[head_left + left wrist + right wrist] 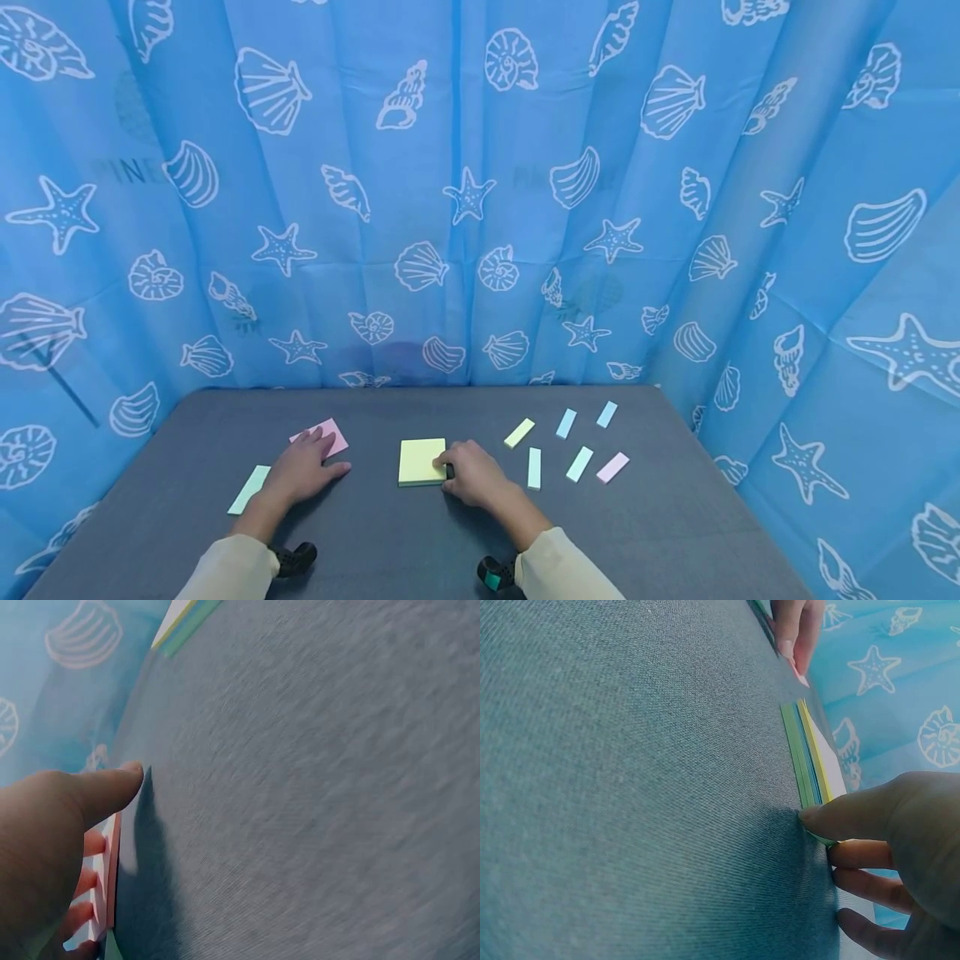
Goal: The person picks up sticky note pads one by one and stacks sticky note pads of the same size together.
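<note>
Our right hand (472, 475) pinches the square yellow pad (422, 461) mid-table at its right edge; the right wrist view shows its layered green, blue and yellow sheets. Our left hand (300, 468) lies flat, fingers straight, on the pink pad (330, 436) on grey woven cloth (660, 517).

A dark grey counter (420, 542) with a fine woven texture stretches away toward a back edge. A square yellow sticky-note pad (422, 461) lies flat near the middle. To its left, a pink pad (333, 436) lies at an angle, and further left, near the counter's left edge, a pale green strip (247, 490). To the right of the yellow pad, six small paper strips lie scattered and apart from one another: one yellow (519, 432), two light blue (566, 422) (607, 413), two pale green (534, 467) (579, 463) and one pink (612, 467).
</note>
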Demonstrator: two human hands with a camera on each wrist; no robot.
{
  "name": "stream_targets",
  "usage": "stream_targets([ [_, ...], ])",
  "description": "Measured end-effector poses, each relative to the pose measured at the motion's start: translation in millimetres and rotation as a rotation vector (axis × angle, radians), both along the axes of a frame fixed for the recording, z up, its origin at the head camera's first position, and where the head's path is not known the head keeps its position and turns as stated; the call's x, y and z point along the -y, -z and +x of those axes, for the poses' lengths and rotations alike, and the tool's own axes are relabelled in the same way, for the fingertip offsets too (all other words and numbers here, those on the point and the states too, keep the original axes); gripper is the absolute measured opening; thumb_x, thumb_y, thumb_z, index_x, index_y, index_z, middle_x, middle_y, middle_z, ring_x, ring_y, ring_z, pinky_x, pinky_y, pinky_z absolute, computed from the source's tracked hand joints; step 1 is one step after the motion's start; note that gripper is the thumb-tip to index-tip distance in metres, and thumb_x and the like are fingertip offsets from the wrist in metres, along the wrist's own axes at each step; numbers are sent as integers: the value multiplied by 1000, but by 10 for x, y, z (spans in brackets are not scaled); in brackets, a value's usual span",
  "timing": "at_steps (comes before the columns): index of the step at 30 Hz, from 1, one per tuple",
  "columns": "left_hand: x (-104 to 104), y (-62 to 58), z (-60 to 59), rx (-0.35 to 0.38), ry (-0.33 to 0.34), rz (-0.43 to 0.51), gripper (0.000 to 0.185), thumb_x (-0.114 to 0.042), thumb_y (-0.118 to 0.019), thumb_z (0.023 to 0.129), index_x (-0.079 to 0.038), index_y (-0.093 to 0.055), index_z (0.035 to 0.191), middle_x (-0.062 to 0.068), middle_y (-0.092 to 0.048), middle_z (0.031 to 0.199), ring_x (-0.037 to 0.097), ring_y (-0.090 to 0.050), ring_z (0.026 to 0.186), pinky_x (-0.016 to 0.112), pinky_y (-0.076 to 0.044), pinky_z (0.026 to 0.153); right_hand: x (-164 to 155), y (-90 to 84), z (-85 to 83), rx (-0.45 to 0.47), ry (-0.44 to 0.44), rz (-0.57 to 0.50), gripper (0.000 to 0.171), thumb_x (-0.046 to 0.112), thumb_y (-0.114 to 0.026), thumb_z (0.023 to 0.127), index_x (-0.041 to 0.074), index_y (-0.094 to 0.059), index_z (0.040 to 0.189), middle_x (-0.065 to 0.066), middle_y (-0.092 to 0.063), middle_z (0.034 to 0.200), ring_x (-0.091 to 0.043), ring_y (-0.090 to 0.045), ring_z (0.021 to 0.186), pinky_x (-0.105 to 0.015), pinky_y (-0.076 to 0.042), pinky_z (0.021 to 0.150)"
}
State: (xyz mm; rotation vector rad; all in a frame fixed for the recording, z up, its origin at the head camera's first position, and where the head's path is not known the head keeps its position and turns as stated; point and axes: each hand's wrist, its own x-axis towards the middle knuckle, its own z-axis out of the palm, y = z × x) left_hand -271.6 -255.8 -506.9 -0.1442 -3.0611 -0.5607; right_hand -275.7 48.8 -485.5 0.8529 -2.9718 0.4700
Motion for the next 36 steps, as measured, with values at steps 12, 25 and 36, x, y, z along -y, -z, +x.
stream_targets([
  [12, -244, 5, 138, 2, 9, -40, 71, -44, -68, 87, 0, -49, 140, 28, -39, 146, 49, -29, 135, 65, -25, 103, -15, -26, 15, 15, 5, -6, 31, 18, -79, 83, 14, -73, 113, 0, -66, 101, -13, -50, 87, -31, -47, 77],
  [25, -345, -28, 193, -1, 12, -32, 72, -48, -68, 86, 0, -52, 138, 28, -41, 144, 50, -32, 133, 65, -26, 102, -29, -19, 24, 10, 16, -1, 32, 17, -80, 82, 14, -74, 112, 0, -65, 101, -13, -51, 88, -31, -47, 76],
  [36, -74, 18, 41, -212, 60, -39, 29, -25, -75, 86, -11, -72, 111, 15, -64, 118, 40, -53, 113, 61, -38, 94, -15, 1, 17, -6, -2, -8, 32, 16, -80, 81, 14, -74, 112, 0, -66, 101, -13, -52, 88, -31, -47, 77],
])
